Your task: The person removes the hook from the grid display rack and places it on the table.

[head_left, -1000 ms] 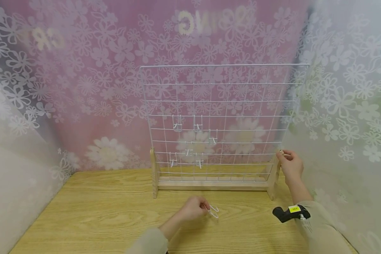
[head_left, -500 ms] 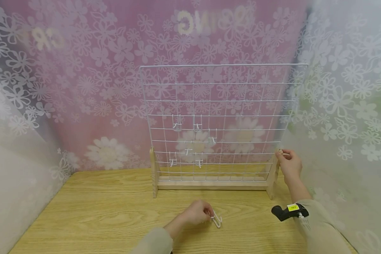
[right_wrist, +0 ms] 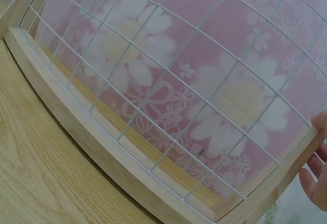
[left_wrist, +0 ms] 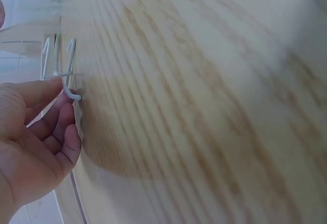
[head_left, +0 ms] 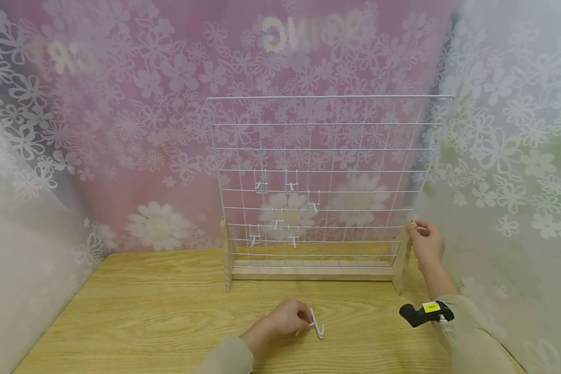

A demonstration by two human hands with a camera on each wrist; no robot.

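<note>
Left hand: the left hand (head_left: pixel 287 318) rests low on the light wooden table (head_left: pixel 145 311), near the front edge and a little left of the scene's middle; its fingers (left_wrist: pixel 56 127) are curled and pinch a small white wire hook (head_left: pixel 317 324).
Hook: the small white wire hook lies just right of the left hand's fingertips, its bent end touching the table; in the left wrist view its two prongs (left_wrist: pixel 59 55) point away from the palm.
Right hand: the right hand (head_left: pixel 426 241) is at the far right, fingers curled around the right edge of the white wire grid panel (head_left: pixel 327 171), just above the right wooden post.
Grid panel: it stands upright in a pale wooden base frame (head_left: pixel 308 272) at the far side of the table.
Hung hooks: several small white hooks (head_left: pixel 290 187) hang on the lower left part of the grid.
Wrist: a black camera with a yellow label (head_left: pixel 425 313) sits on the right forearm.
Backdrop: pink flowered sheeting (head_left: pixel 145 130) stands behind the table.
</note>
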